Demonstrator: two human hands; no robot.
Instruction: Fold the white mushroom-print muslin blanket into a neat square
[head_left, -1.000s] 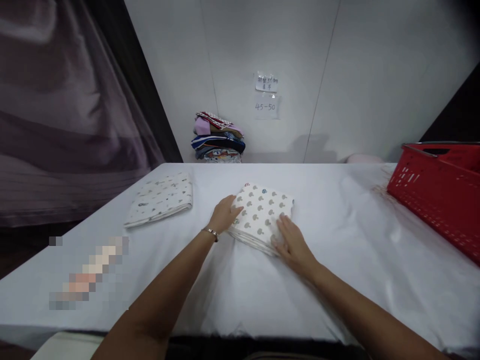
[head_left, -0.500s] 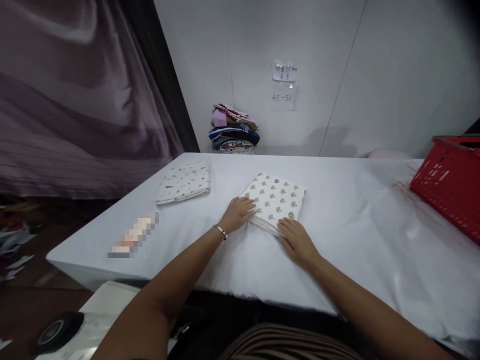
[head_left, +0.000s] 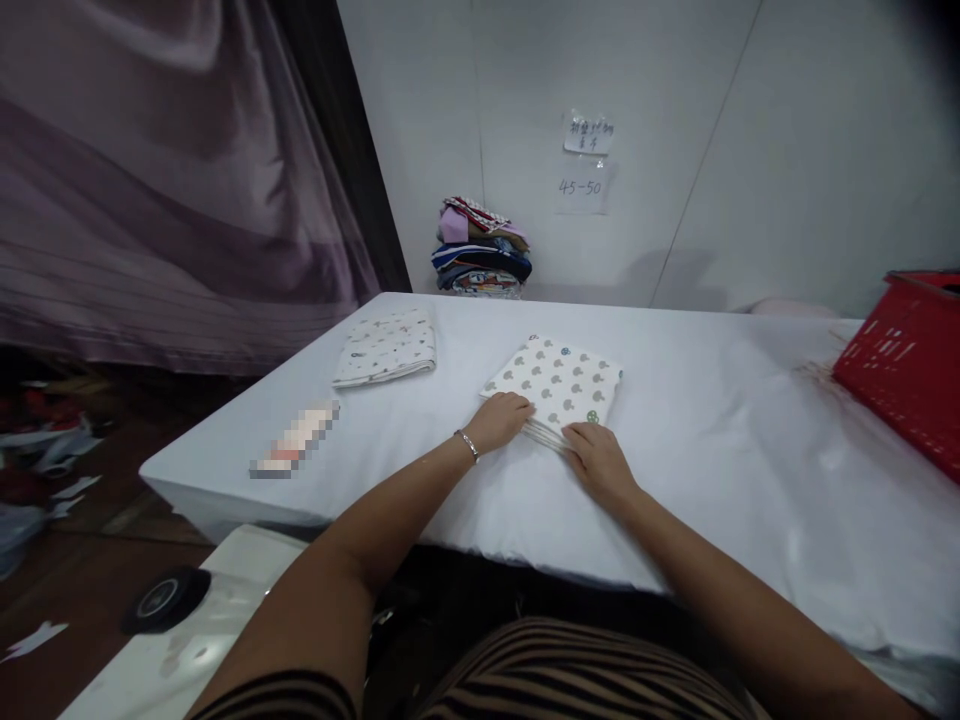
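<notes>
A folded white cloth point(head_left: 559, 378) printed with grey mushroom-like shapes and a few coloured motifs lies on the white-covered table point(head_left: 720, 450). My left hand point(head_left: 498, 423) grips its near edge, fingers curled over the layers; a silver bracelet is on that wrist. At the near right corner, my right hand point(head_left: 601, 464) also holds the edge, its fingertips on top and its thumb low against the folds. Farther left rests a second folded white cloth point(head_left: 388, 347) with a small scattered print, touched by neither hand.
A blurred-out flat item point(head_left: 296, 440) lies toward the table's left end. Several folded fabrics point(head_left: 484, 248) are stacked by the wall beyond the far edge. A red basket point(head_left: 904, 365) stands at right. A white machine-like surface with a black wheel point(head_left: 166, 600) is at lower left.
My left hand has slid right along the cloth's near edge, closer to my right hand, and its fingers curl more. The whole view has shifted slightly.
</notes>
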